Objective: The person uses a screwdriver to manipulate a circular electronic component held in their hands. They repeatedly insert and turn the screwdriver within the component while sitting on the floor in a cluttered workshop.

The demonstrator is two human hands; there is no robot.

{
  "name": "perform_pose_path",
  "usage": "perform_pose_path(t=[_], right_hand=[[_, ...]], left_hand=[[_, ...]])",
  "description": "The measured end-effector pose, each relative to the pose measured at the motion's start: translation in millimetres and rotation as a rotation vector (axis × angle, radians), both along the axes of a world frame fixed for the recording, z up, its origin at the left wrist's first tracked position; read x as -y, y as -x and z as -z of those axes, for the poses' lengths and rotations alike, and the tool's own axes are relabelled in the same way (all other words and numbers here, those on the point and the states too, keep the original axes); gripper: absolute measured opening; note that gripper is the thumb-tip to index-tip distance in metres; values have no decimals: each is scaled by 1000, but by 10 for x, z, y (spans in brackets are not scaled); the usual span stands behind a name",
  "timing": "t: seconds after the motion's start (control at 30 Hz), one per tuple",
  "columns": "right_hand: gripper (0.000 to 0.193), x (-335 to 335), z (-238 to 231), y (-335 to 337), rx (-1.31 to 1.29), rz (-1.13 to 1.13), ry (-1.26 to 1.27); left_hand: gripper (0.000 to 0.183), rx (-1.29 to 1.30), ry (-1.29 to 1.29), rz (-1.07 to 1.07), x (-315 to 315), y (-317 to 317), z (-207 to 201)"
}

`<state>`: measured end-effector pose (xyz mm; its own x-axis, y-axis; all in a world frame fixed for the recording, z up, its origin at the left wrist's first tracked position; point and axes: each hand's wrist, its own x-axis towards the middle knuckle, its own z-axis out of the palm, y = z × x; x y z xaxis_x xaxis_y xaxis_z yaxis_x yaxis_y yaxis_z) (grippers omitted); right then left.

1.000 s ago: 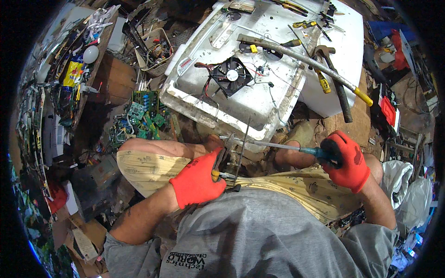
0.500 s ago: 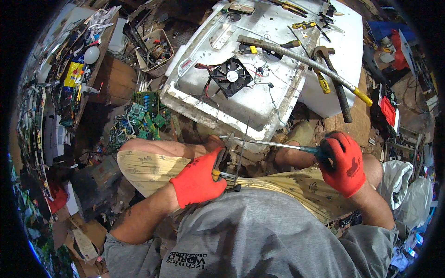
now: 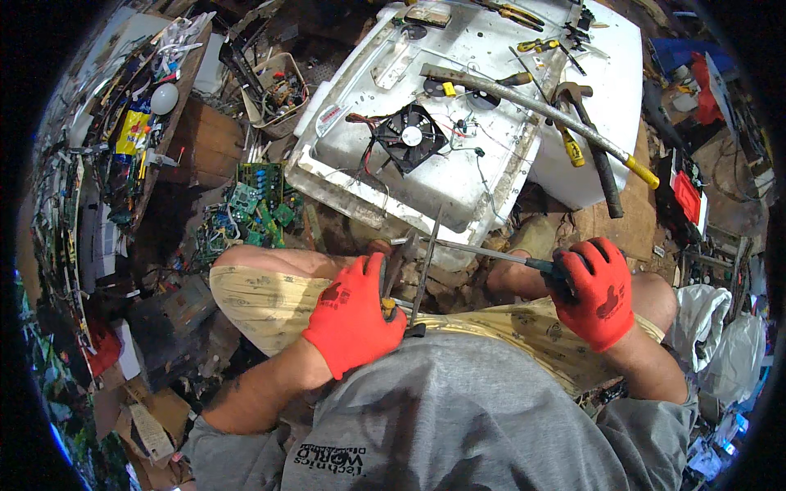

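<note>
A long-shafted screwdriver point(image 3: 485, 252) with a dark teal handle spans the space above a seated person's lap, its shaft crossing a thin dark metal strip point(image 3: 425, 268); whether the two touch cannot be told. The red-gloved right hand point(image 3: 596, 295) is wrapped around the screwdriver's handle. The left hand point(image 3: 354, 315), gloved to match, is closed around a piece with a yellow part beside the strip, the piece's full shape hidden by the fingers. Below lie pale yellow patterned shorts point(image 3: 270, 299) and a gray shirt point(image 3: 458, 409). Beyond the knees, a black fan point(image 3: 401, 131) with loose wires rests on a grimy white panel point(image 3: 348, 155), near a yellow-ended metal rod point(image 3: 540, 106) and a hammer point(image 3: 604, 168). Green circuit boards point(image 3: 246, 200) lie heaped at left.
</note>
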<state>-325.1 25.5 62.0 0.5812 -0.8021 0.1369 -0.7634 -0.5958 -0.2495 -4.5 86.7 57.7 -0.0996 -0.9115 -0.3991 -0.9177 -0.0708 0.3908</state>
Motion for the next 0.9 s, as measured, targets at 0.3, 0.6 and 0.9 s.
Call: perform_pose_path(t=[0.3, 0.6, 0.9], right_hand=[[26, 76, 92, 7, 197, 114, -265], [23, 147, 179, 67, 256, 117, -367], [23, 100, 245, 114, 276, 110, -386]], left_hand=[[72, -709, -212, -215, -30, -253, 327], [58, -443, -257, -208, 362, -502, -31], [69, 348, 65, 134, 1014, -247, 214]])
